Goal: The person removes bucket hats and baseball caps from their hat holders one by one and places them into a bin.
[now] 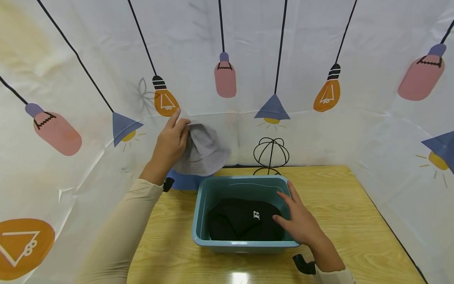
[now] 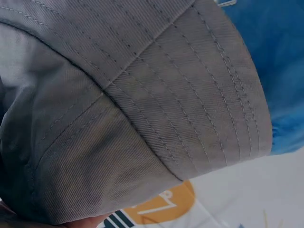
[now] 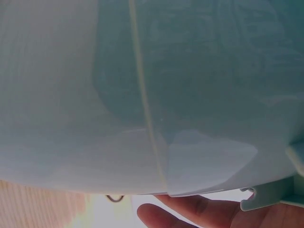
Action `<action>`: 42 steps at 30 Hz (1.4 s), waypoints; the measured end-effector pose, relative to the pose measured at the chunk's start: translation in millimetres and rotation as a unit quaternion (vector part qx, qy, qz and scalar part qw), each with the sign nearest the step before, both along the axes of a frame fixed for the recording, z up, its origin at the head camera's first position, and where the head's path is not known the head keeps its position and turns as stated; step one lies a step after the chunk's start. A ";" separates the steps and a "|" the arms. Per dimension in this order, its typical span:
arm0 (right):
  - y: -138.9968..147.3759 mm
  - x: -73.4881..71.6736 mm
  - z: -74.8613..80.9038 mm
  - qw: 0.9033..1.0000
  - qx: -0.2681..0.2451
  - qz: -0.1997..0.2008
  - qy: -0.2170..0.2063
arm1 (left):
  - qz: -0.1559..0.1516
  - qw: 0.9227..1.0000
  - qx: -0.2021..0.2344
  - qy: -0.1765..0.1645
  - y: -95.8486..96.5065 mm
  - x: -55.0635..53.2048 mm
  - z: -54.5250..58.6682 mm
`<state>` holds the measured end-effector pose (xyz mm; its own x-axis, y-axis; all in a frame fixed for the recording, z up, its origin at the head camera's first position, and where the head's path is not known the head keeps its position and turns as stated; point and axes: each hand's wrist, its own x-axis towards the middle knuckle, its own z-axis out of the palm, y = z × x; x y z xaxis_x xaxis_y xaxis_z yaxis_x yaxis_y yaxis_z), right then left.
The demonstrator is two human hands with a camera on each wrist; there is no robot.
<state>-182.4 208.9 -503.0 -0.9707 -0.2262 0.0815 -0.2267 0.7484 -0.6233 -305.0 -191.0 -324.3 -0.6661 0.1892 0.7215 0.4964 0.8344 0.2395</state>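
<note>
My left hand (image 1: 171, 138) pinches a grey bucket hat (image 1: 207, 152) by its crown, raised over the table's back left. Rows of stitching on the hat's brim (image 2: 190, 95) fill much of the left wrist view. Behind and below it shows a blue cloth item (image 1: 188, 180), partly hidden by the hat and the bin. My right hand (image 1: 299, 219) is at the right rim of a teal plastic bin (image 1: 244, 243), fingers spread and reaching over the edge. Inside the bin lies a black cap (image 1: 241, 221) with a small white emblem.
A black wire hat stand (image 1: 271, 156) rises behind the bin at the table's back edge. The wood-grain table (image 1: 330, 197) meets a white cloth backdrop (image 1: 198, 47) printed with lamps, which closes in the back and both sides.
</note>
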 end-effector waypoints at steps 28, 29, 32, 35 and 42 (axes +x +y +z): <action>1.3 -0.9 -3.3 1.000 -0.014 0.005 0.011 | -0.110 0.991 0.043 -0.061 50.8 45.9 9.1; 1.2 -0.7 -3.0 1.000 -0.015 0.005 0.012 | -0.114 0.991 0.041 -0.064 51.9 46.8 8.4; 1.0 -0.2 -1.9 1.000 -0.016 0.005 0.012 | -0.126 0.989 0.037 -0.074 54.2 49.2 5.3; 0.9 -0.4 -1.6 1.000 -0.014 0.005 0.013 | -0.132 0.987 0.029 -0.087 56.5 51.8 1.7; 1.0 -1.4 -3.3 1.000 -0.018 0.003 0.016 | -0.131 0.979 0.010 -0.154 61.7 59.0 -7.0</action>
